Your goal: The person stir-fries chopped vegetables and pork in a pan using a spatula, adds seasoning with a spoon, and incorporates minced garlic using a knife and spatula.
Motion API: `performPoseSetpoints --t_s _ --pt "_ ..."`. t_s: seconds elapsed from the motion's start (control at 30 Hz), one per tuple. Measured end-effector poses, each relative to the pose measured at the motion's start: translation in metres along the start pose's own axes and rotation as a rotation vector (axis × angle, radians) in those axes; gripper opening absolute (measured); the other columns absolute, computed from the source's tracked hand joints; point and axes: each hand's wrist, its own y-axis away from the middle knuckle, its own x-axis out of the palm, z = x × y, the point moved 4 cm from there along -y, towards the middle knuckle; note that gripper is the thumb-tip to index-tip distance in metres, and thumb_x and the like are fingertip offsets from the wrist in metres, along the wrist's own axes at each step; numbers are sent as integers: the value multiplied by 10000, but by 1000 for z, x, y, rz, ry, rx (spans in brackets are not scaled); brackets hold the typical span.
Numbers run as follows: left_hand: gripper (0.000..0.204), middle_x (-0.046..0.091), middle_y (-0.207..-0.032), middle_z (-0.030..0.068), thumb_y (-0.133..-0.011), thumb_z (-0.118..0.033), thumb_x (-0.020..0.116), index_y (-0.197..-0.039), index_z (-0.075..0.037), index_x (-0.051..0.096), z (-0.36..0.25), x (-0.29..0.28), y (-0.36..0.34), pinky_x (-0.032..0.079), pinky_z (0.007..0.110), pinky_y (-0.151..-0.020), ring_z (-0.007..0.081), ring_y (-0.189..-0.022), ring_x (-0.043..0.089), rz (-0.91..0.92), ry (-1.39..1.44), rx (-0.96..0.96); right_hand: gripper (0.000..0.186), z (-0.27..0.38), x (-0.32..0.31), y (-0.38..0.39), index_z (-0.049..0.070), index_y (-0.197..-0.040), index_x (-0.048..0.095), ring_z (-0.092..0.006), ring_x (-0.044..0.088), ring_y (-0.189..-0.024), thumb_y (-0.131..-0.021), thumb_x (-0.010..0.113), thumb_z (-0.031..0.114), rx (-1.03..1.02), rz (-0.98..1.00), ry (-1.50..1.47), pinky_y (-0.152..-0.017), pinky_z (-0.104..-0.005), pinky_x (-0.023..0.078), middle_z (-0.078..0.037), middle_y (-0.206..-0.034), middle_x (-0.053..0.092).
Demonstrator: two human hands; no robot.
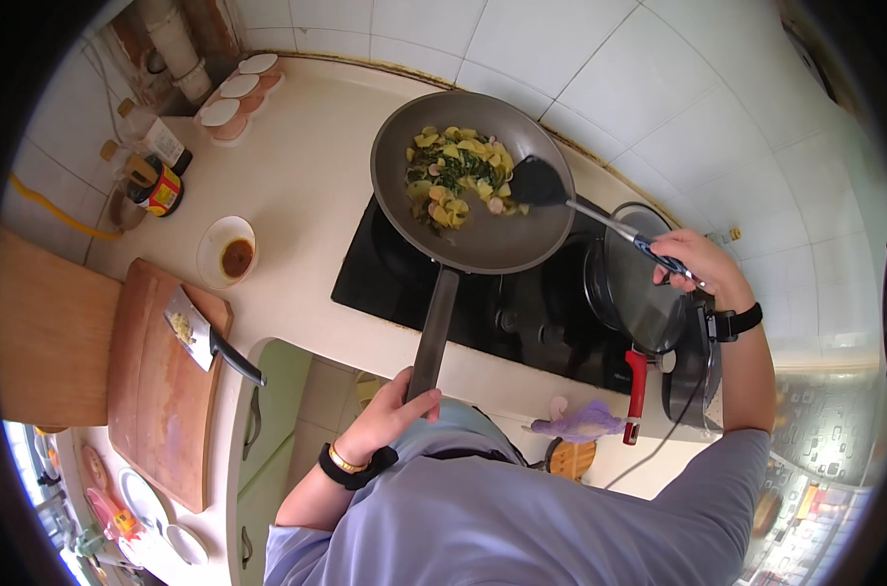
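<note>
At the bench's point(307, 186) front edge, my feed shows the left hand point(385, 418) clasped round the pan handle point(436, 327); apart from it, near the cooktop's point(360, 264) right edge, the right hand point(699, 262) grips the spatula point(538, 182). Beyond, the frying pan point(527, 239) covers the cooktop's far left corner, sliced food point(461, 161) inside.

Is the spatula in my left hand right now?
No, your left hand grips the pan handle, while your right hand holds the spatula.
</note>
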Motion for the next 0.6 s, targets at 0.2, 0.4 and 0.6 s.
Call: performPoseSetpoints --t_s 0.2,0.4,0.6 --pt "141 596 -786 26 -927 -143 517 -975 -13 492 2 -2 0 434 254 -753 104 -759 550 34 -24 -18 245 -7 25 -67 6 -1004 604 -32 375 -390 -887 576 219 -29 293 -379 -300 -169 228 -75 -707 585" --pt "146 595 -787 28 -927 -150 522 -972 -14 493 -1 -1 0 429 249 -760 103 -759 550 28 5 -9 271 60 28 -34 1 -1096 611 -26 400 -440 -866 580 142 -206 154 -48 -348 -166 238 -12 -684 551" --pt "201 592 -730 0 -921 -216 550 -946 -20 511 9 -5 -3 402 226 -678 69 -713 520 6 31 17 390 92 12 21 24 -1212 593 -14 387 -456 -825 594 68 -391 -18 245 -380 -173 264 1 -678 561"
